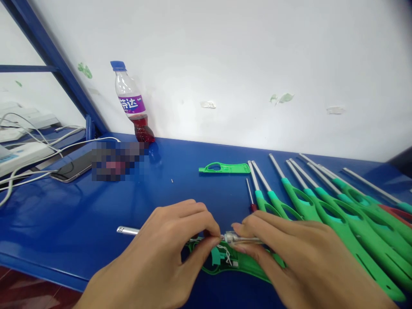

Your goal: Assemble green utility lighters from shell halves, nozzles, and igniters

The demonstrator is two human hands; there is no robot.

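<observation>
My right hand (273,240) grips a clear plastic fuel tank with a metal-looking valve end (230,237). My left hand (180,244) is closed, thumb and forefinger pinched at the tip of that valve; what is between them is too small to make out. Beneath both hands lies the opened green handle shell (251,265) of a long-necked lighter, with a teal trigger (216,256) and white wires (228,253) inside. Its silver tube (128,231) sticks out left of my left hand. My fingers cover part of the shell.
Several green lighters (305,206) lie in a row at right, beside a red-handled screwdriver (253,207). A loose green half shell (225,168) lies behind my hands. A bottle (131,101) stands by the wall; a phone (75,165) and white cables (32,171) are at left.
</observation>
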